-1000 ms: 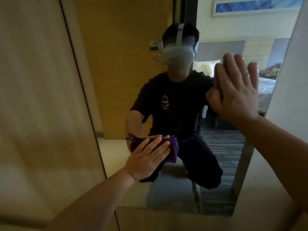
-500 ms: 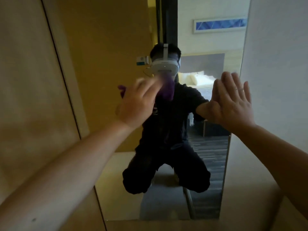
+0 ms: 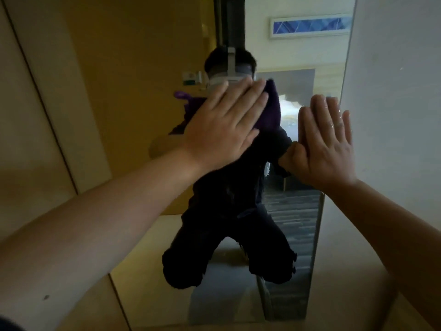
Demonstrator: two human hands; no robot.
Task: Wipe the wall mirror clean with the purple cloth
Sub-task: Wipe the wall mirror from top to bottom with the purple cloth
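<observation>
Cloth (image 3: 270, 108) is sitting under your left hand (image 3: 222, 130), pinned flat against the mirror (image 3: 293, 223) in its upper middle zone. Purple is peeking out past your fingertips on the upper right, and a bit more is showing at the upper left, though that part may be its reflection; can't tell which.

Your left hand is lying spread, palm down on the cloth, fingers (image 3: 248, 101) pointing up and to the right. Not gripping it, just pressing. Forearm is running in from the lower left, so the hand's long axis is sitting diagonal across the glass.

Your right hand (image 3: 327, 149) is planted bare on the mirror near its right edge, just beside the white wall (image 3: 393, 91), fingers together and pointing up, palm flat. It's holding nothing. Looks like a brace to me.

The two hands are near each other but apart. Left one is slightly higher.

My read: you're mid-stroke on the upper part. Unwiped glass is lying mostly below the cloth and to its left, toward the tan panel (image 3: 35, 139), so the next sweep probably goes down or left, away from the bracing hand. That bare palm is likely leaving marks, so you'll be wiping there too.
</observation>
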